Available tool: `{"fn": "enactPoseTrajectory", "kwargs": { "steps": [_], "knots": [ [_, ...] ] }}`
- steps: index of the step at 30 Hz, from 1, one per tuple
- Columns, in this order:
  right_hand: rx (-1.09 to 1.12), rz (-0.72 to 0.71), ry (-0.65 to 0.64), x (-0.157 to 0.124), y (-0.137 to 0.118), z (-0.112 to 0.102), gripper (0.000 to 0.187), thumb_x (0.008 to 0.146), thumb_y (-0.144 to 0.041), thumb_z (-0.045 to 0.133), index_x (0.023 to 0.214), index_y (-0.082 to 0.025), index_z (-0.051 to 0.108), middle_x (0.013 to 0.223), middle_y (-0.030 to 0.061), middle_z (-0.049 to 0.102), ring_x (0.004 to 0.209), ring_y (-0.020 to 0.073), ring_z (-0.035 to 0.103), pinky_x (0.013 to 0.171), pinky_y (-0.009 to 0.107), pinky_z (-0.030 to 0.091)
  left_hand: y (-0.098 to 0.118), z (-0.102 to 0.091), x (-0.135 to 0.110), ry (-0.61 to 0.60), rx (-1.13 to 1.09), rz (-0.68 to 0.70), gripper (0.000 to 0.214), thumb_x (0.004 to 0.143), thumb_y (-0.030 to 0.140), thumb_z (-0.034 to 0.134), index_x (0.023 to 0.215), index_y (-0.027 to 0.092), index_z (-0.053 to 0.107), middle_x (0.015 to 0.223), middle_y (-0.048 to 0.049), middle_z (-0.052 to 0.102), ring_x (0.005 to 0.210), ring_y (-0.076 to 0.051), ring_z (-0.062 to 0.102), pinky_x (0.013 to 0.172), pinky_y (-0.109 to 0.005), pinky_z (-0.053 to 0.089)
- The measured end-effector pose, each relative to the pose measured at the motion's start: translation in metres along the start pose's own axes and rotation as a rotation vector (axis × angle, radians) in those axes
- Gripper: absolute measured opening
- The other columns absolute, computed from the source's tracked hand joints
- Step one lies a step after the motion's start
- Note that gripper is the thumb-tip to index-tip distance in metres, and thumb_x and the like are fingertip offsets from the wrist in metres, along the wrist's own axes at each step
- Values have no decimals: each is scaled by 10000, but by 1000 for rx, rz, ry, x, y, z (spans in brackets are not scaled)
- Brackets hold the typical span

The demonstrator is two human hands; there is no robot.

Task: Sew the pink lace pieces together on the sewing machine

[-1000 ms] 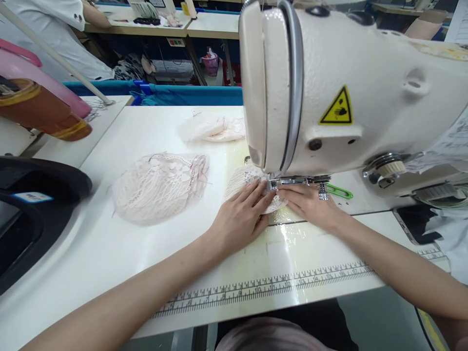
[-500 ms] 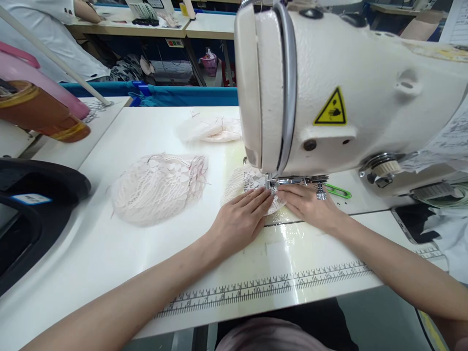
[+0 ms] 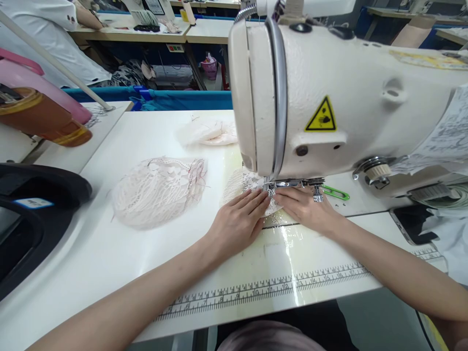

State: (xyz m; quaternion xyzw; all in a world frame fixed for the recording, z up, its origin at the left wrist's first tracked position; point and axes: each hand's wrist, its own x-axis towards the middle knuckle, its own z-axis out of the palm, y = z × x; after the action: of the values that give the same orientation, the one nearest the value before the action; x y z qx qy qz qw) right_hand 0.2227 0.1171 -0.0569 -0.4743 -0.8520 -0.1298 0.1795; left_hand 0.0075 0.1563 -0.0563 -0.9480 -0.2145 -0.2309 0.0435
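A piece of white lace fabric (image 3: 252,180) lies beneath the presser foot (image 3: 269,185) of a white sewing machine (image 3: 329,73). My left hand (image 3: 239,214) rests flat on the lace just left of the foot, fingers stretched forward. On the right side of the foot, my right hand (image 3: 307,207) presses down with its fingers extended, partly hidden behind the machine's attachment. Both hands are open and grip nothing. Left of them lies a stack of lace cup-shaped pieces (image 3: 159,192) with loose threads. Sheer pale fabric (image 3: 215,132) sits behind the lace.
A green thread snipper (image 3: 335,193) lies right of the needle area, with a phone (image 3: 411,224) farther right. A printed ruler (image 3: 270,288) runs along the front edge. Bottles (image 3: 44,114) and a black object (image 3: 36,214) stand left. Another person's arm (image 3: 87,15) shows behind.
The camera view has shifted slightly, so the machine appears a little lower and farther left. Both hands stay flat on the lace, with barely any visible movement.
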Motion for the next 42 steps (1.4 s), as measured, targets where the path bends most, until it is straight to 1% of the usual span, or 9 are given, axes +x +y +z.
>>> {"fn": "enactPoseTrajectory", "kwargs": {
  "steps": [6, 11, 17, 28, 30, 34, 36, 39, 42],
  "knots": [
    [56, -56, -5, 1, -2, 1, 300, 896, -62, 449, 1056, -216, 650, 1099, 44, 672, 956, 157, 611, 801, 318, 502, -1, -1, -1, -5, -31, -40, 346, 919, 181, 450, 1219, 115, 610, 1255, -106, 601, 1188, -251, 562, 1022, -441, 494],
    [62, -63, -14, 2, -7, 2, 301, 898, -61, 456, 1070, -220, 644, 1085, 46, 676, 1012, 172, 592, 842, 336, 497, -1, -2, -1, 24, 18, -33, 337, 906, 178, 449, 1178, 110, 635, 1215, -110, 630, 1146, -250, 598, 1007, -448, 505],
    [42, -83, -3, 5, -12, 3, 282, 899, -69, 468, 1060, -222, 643, 1057, 36, 686, 1040, 167, 577, 841, 306, 485, -3, -1, 1, 63, 48, -36, 332, 889, 157, 438, 1120, 61, 657, 1178, -128, 651, 1098, -255, 630, 981, -444, 526],
    [54, -101, 25, 6, -14, 4, 257, 902, -79, 458, 979, -214, 663, 1003, 27, 695, 992, 156, 585, 783, 279, 480, -3, 1, -1, 51, 12, -61, 326, 891, 167, 447, 1160, 95, 616, 1203, -120, 649, 1140, -247, 607, 993, -439, 505],
    [96, -96, 34, 7, -15, 4, 234, 904, -95, 469, 954, -210, 666, 989, 22, 701, 981, 155, 595, 781, 278, 478, -3, -1, 0, 60, -13, -60, 278, 881, 151, 461, 1108, 120, 617, 1179, -103, 664, 1100, -238, 624, 955, -424, 513],
    [238, -36, 57, 8, -16, 4, 172, 911, -160, 507, 920, -206, 672, 945, -3, 711, 932, 148, 616, 791, 286, 479, 0, -7, 2, 77, -41, -106, 97, 827, 95, 503, 838, 172, 561, 974, -55, 697, 846, -203, 638, 778, -382, 491],
    [320, 9, 59, 8, -17, 5, 144, 899, -178, 538, 932, -207, 674, 934, -17, 711, 905, 142, 625, 779, 286, 481, 2, -9, 3, 87, -49, -99, 111, 841, 84, 498, 786, 180, 505, 898, -38, 682, 756, -174, 615, 772, -377, 452],
    [400, 55, 83, 8, -17, 6, 126, 877, -183, 574, 944, -215, 677, 927, -19, 706, 889, 141, 626, 750, 285, 480, 2, -9, 2, 123, -89, -64, 127, 873, 57, 458, 894, 175, 500, 881, -24, 666, 744, -149, 611, 806, -363, 420],
    [432, 31, 121, 8, -18, 7, 105, 882, -208, 587, 918, -222, 684, 916, -11, 704, 898, 146, 616, 749, 290, 475, 0, -9, -1, 125, -93, -118, 255, 846, 65, 490, 1085, 155, 503, 964, -52, 660, 845, -176, 620, 831, -370, 407]
  ]
}}
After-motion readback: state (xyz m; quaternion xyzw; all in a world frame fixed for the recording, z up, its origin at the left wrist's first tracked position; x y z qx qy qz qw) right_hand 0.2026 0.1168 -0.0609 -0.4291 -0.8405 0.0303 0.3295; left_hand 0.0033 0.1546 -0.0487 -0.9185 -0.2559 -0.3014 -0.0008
